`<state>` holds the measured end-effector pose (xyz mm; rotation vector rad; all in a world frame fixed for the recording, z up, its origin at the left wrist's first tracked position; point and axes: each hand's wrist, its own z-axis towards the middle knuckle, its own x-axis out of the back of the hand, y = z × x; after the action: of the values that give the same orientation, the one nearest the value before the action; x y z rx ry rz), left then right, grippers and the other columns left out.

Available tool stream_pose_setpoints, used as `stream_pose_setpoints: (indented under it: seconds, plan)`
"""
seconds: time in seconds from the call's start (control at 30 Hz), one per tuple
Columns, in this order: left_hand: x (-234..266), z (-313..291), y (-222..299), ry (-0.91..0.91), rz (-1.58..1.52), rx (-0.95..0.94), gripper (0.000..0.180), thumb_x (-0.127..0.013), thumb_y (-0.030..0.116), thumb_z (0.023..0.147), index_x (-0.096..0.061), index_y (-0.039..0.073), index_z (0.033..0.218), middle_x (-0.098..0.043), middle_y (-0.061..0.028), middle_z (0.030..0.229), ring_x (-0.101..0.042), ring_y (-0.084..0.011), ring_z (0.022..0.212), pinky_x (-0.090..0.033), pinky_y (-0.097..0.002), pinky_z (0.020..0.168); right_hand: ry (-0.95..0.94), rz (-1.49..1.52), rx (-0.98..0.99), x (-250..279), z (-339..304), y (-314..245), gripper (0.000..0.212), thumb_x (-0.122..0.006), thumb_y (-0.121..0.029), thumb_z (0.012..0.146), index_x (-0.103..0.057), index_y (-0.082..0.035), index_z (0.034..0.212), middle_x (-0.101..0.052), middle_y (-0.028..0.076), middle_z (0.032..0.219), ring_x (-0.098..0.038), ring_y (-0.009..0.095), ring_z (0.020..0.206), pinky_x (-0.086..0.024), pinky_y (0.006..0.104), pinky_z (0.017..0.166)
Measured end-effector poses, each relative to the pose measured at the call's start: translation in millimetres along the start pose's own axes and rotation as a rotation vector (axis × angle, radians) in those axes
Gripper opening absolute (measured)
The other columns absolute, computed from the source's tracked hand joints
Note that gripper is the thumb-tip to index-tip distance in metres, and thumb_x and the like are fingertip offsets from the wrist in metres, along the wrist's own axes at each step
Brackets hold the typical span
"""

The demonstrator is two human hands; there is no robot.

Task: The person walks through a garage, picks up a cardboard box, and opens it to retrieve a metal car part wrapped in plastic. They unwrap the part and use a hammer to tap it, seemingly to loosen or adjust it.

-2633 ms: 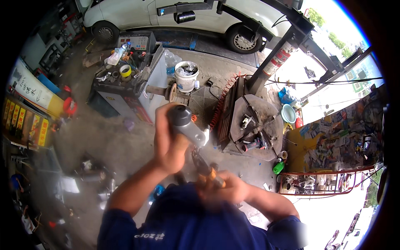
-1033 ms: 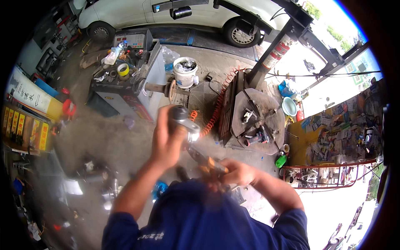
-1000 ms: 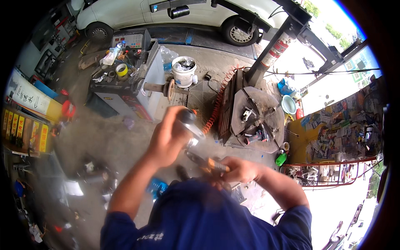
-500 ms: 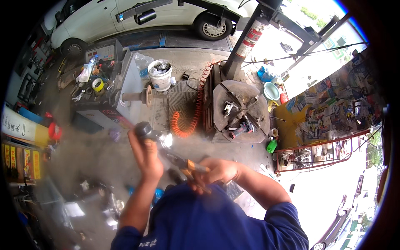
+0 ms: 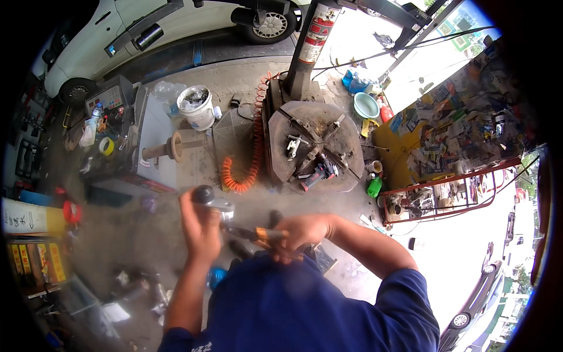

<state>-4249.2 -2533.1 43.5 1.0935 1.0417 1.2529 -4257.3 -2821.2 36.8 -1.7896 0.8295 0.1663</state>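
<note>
My left hand (image 5: pixel 201 232) is closed around a metal part with a round black end (image 5: pixel 203 195) and a silvery collar (image 5: pixel 223 206); its exact kind I cannot make out. Orange-handled pliers (image 5: pixel 267 235) are gripped in my right hand (image 5: pixel 302 230), in front of my chest. Their dark jaws point left and reach the underside of the silvery collar beside my left fingers. Blur hides whether the jaws bite on it.
Ahead stands a tyre-changer turntable (image 5: pixel 281 167) bearing a cordless power tool (image 5: pixel 319 174) and a small silvery tool (image 5: pixel 295 145). An orange coiled hose (image 5: pixel 240 186), a white bucket (image 5: pixel 196 119) and a wheel balancer (image 5: pixel 158 151) are to its left. A cluttered rack (image 5: pixel 451 202) stands right.
The view has turned, so the surroundings appear shifted left and slightly up. The silvery collar is tilted differently, and the pliers lie more level; both hands keep their holds.
</note>
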Motion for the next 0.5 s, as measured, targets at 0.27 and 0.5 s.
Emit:
stream_pose_setpoints:
  seconds: [0.27, 0.5]
  plan:
    - [-84.3, 97.5, 32.9, -0.705, 0.443, 0.116, 0.061, -0.082, 0.035, 0.103, -0.054, 0.005, 0.149, -0.073, -0.0115, 0.125, -0.073, -0.0237, 0.108, -0.058, -0.0426, 0.094, -0.099, -0.232, -0.036, 91.9, -70.8, -14.8, 0.017, -0.068, -0.011, 0.093, -0.073, 0.004, 0.1, -0.076, 0.013, 0.1, -0.077, 0.022, 0.092, -0.062, 0.0356, 0.077]
    - [-156.5, 99.7, -39.4, -0.449, 0.42, 0.341, 0.05, -0.075, 0.033, 0.109, -0.053, 0.008, 0.147, -0.07, -0.0061, 0.104, -0.065, -0.0123, 0.076, -0.052, -0.0301, 0.062, -0.031, -0.416, 0.008, 167.6, -141.7, 22.9, 0.024, -0.069, -0.015, 0.098, -0.077, 0.004, 0.112, -0.08, 0.011, 0.106, -0.077, 0.02, 0.095, -0.061, 0.0357, 0.085]
